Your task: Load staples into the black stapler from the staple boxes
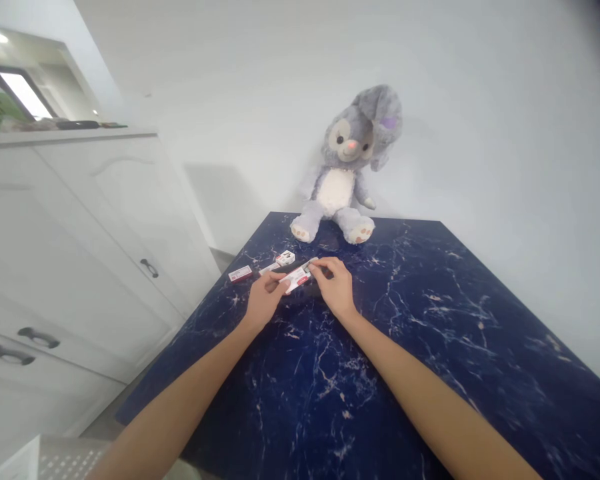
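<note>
A small white-and-red cardboard box (296, 280) is held between my two hands over the table. My left hand (263, 300) is closed on its left end, thumb and fingers pinching it. At the far right end, my right hand (337, 285) pinches the box's end, where a flap or a thin light piece sticks out; which of these it grips I cannot make out. Just beyond my left hand lie a white box with dark print (285, 258), a flat white piece (269, 269) and a white box with a dark red side (240, 274).
The dark blue marbled table (405, 320) stands against a pale wall. A grey plush toy (336, 190) sits at its back edge. White cabinets (90, 233) with dark handles line the left side. A white perforated surface (70, 463) shows at the lower left.
</note>
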The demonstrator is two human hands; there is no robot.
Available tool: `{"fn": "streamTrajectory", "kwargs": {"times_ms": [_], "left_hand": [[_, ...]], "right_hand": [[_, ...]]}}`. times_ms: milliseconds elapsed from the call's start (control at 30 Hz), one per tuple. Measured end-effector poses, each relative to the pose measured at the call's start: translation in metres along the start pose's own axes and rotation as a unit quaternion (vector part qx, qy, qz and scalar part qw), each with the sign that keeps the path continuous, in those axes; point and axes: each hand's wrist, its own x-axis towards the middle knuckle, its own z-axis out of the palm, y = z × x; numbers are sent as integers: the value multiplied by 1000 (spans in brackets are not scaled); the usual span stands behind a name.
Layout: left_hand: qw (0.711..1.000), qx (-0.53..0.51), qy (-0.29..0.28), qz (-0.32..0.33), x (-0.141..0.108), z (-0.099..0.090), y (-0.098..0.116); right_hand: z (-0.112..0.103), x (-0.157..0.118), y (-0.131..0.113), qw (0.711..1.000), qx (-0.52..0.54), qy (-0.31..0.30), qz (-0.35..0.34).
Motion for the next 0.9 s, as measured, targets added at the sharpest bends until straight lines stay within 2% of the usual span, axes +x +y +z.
{"fn": "streamTrajectory", "kwargs": {"times_ms": [200,367,567,767,900], "left_hand": [[997,-72,-5,-16,2,1,-1],[997,-78,-7,-20,2,4,-3],[996,-79,29,-8,4,2,-8],[999,-49,10,3,3,2,-6],[1000,-18,-8,22,2,1,-6]], "right_hand": [[2,3,3,1000,-8,9,15],[3,2,3,995,54,-4,88],[1,0,-1,989,106,-88,48],[2,2,7,984,120,-81,99],[1,1,6,983,104,-135,64]]}}
